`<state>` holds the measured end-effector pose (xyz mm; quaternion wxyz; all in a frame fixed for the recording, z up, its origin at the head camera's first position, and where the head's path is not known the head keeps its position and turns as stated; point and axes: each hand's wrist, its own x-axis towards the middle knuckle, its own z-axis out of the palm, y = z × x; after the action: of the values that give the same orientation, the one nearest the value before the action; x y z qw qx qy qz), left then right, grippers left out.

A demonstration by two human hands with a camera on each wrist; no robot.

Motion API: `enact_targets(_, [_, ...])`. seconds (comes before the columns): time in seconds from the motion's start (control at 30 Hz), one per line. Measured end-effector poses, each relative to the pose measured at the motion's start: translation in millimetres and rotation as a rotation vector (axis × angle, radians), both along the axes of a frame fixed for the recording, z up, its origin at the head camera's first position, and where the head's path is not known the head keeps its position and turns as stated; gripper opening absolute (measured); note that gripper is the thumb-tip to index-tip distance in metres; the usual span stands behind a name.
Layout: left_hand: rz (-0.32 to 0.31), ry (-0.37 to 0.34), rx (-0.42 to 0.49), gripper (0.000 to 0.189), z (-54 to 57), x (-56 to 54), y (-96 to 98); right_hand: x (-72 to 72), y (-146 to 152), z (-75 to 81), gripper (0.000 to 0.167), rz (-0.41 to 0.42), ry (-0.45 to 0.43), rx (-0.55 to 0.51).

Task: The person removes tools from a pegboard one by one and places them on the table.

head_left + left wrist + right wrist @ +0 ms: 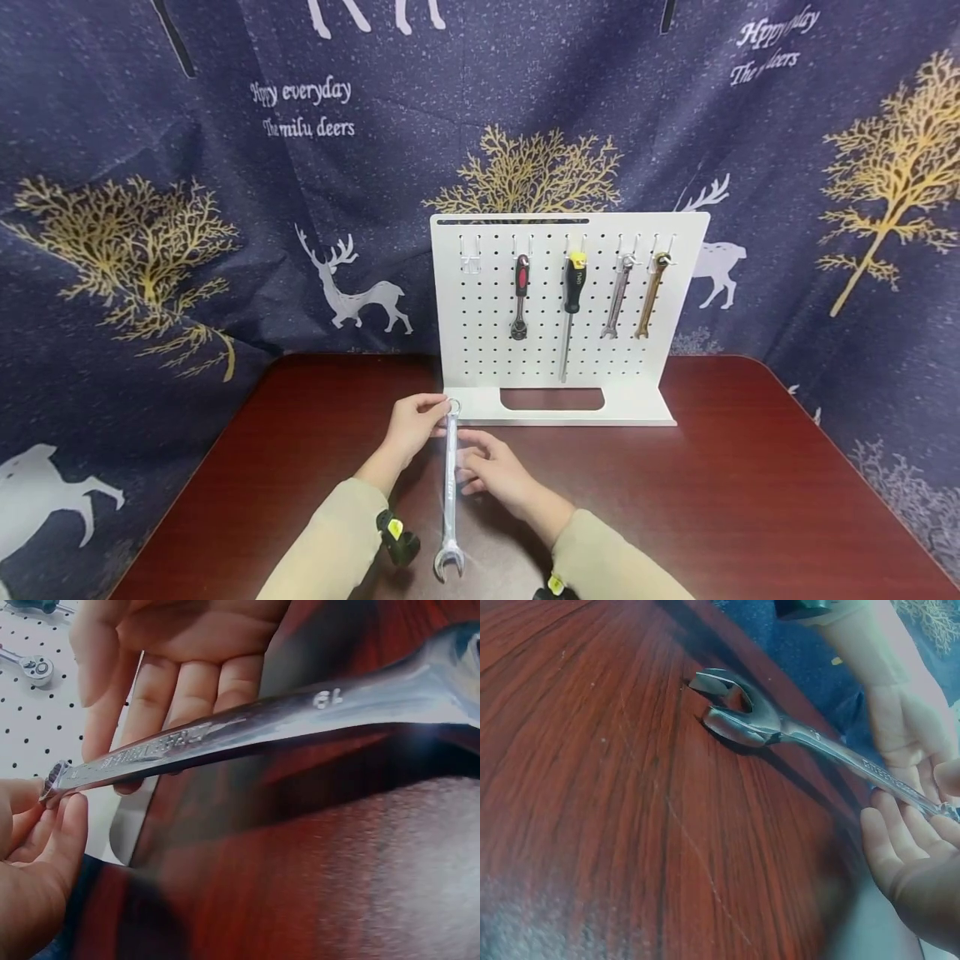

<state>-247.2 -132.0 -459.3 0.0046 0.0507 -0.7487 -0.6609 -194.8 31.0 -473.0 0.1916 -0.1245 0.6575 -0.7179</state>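
Observation:
A large chrome combination wrench (450, 492) points lengthwise toward me, its ring end at the far side and its forked end (742, 712) low at the tabletop. My left hand (410, 427) pinches the ring end (52, 782) between thumb and fingers. Beside the shaft is my right hand (498, 475), palm turned toward it. In the left wrist view the right hand's extended fingers (196, 690) pass behind the shaft, their tips partly hidden by it. The number 19 is stamped near the fork.
A white pegboard stand (480, 333) stands at the back of the dark red table (750, 500). On its hooks hang a ratchet (522, 292), a screwdriver (574, 287), a silver wrench (618, 300) and a brass-coloured wrench (651, 300). A hook (470, 260) at the left holds nothing.

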Motion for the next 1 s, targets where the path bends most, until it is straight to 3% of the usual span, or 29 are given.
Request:
enact_targets(0.3, [-0.016, -0.034, 0.02, 0.033, -14.6, 11.2, -1.0, -5.4, -1.1, -6.2, 0.052, -0.019, -0.058, -0.02])
enact_targets(0.83, [-0.033, -0.071, 0.052, 0.034, -31.9, 18.5, 1.8, -16.2, 4.8, -3.7, 0.057, -0.048, -0.093, -0.03])
enact_targets(1.0, [-0.047, -0.047, 0.033, 0.034, -37.1, 21.8, 2.5, -14.8, 4.9, -9.0, 0.057, -0.04, -0.092, -0.063])
